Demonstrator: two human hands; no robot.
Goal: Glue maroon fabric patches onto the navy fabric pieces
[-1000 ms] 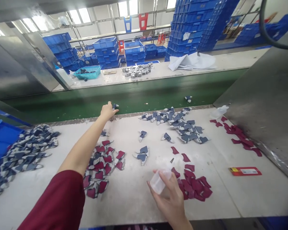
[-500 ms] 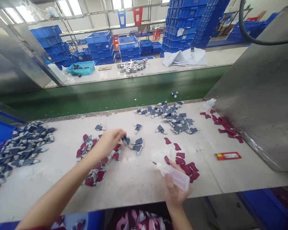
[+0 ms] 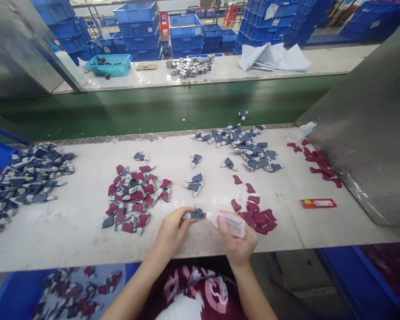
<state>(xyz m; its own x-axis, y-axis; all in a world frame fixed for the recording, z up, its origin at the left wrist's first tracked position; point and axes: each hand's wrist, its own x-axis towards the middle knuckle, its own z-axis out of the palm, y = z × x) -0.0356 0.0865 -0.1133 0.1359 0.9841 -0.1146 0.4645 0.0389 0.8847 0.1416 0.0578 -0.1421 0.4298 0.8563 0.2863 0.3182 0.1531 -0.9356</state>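
Between the fingertips of my left hand (image 3: pixel 173 229) is a small blue-grey and white plastic part (image 3: pixel 196 214), held just above the white table (image 3: pixel 70 240). My right hand (image 3: pixel 240 242) is wrapped round a translucent squeeze bottle (image 3: pixel 232 223), and the bottle's thin tip meets or nearly meets the part. Right of the bottle lies a heap of flat maroon pieces (image 3: pixel 258 218). Parts with maroon faces (image 3: pixel 136 195) are piled to the left of my left hand. A few loose blue-grey parts (image 3: pixel 195 184) lie just beyond my hands.
A large pile of blue-grey parts (image 3: pixel 30 178) covers the table's left end; another (image 3: pixel 253 149) lies at the back. A red packet (image 3: pixel 318 203) and a second bottle (image 3: pixel 303 131) are on the right, near a metal panel (image 3: pixel 370 133). Below the edge stands a blue bin (image 3: pixel 16 295).
My left hand has come back toward me and to the right, carrying the blue-grey part. My right hand has brought the bottle's tip to it. The view has tilted down.
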